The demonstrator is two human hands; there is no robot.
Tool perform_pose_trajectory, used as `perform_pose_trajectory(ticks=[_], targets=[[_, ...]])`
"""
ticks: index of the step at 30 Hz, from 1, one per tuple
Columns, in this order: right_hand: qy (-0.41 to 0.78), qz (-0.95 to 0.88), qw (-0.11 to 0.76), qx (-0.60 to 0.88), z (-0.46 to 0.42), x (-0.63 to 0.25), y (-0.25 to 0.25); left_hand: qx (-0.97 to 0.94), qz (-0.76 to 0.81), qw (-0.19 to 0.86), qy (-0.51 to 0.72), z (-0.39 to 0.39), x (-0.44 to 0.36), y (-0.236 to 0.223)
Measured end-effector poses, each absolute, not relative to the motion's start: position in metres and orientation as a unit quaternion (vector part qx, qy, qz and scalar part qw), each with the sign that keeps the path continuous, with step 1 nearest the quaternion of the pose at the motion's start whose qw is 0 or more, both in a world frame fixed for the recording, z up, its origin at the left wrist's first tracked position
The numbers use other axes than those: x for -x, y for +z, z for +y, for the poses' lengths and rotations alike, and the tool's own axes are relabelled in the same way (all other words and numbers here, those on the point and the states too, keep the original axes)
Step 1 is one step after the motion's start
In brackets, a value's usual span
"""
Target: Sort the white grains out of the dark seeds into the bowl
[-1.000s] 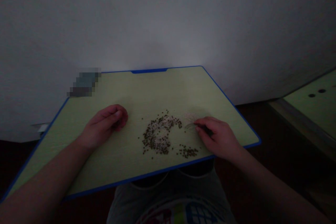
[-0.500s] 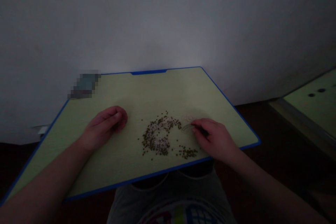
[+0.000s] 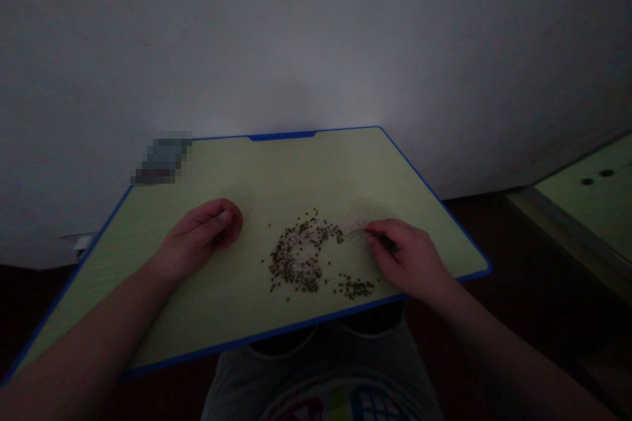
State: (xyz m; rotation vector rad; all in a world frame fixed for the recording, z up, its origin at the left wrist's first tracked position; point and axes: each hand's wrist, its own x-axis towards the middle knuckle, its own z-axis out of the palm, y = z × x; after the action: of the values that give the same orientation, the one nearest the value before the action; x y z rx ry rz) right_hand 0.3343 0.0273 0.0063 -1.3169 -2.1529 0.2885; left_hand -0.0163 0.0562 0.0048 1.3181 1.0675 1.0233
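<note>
A mixed heap of white rice-like grains and dark green beans (image 3: pixel 296 256) lies on the light green table top (image 3: pixel 237 302). To its right, near the front edge, is a smaller cluster of dark beans (image 3: pixel 358 287). A faint patch of pale grains (image 3: pixel 356 217) lies just beyond the fingertips of my right hand (image 3: pixel 405 256). That hand pinches thin curved tweezers (image 3: pixel 354 233), whose tips point left toward the heap. Left of the heap, my left hand (image 3: pixel 210 227) rests on its side on the table, fingers loosely curled in, with nothing visible in them.
A blurred-out flat object (image 3: pixel 162 161) lies at the table's far left corner. A blue rim (image 3: pixel 419 175) runs round the table, and a pale wall (image 3: pixel 306 46) stands behind. My lap is under the front edge. A light green panel with dark holes (image 3: pixel 597 184) stands at right.
The view has shifted very slightly. My right hand and the tweezers stay near the pale grains, the tips a little farther from the heap. My left hand stays in place.
</note>
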Motion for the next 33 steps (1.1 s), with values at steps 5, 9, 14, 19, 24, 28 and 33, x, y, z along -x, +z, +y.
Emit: perform_pose_trajectory(ticks=[5,9,14,19,24,28,33], targets=[[0.116,-0.823,0.29,0.475,0.032,-0.331,0.005,-0.56,0.452,0.545,0.43,0.057,0.017,0.004],[0.135,-0.835,0.281,0.453,0.035,-0.329,0.006,-0.56,0.45,0.546,0.432,0.058,0.017,0.004],[0.179,-0.855,0.267,0.408,0.035,-0.329,0.01,-0.556,0.45,0.55,0.432,0.057,0.016,0.004],[0.178,-0.85,0.28,0.409,0.031,-0.334,0.012,-0.549,0.449,0.557,0.432,0.058,0.018,0.001],[0.181,-0.857,0.284,0.39,0.024,-0.338,0.013,-0.555,0.449,0.553,0.43,0.058,0.018,0.001],[0.18,-0.863,0.273,0.386,0.02,-0.335,0.011,-0.557,0.451,0.549,0.43,0.058,0.017,0.002],[0.162,-0.863,0.269,0.396,0.018,-0.329,0.006,-0.557,0.446,0.547,0.437,0.058,0.017,0.002]])
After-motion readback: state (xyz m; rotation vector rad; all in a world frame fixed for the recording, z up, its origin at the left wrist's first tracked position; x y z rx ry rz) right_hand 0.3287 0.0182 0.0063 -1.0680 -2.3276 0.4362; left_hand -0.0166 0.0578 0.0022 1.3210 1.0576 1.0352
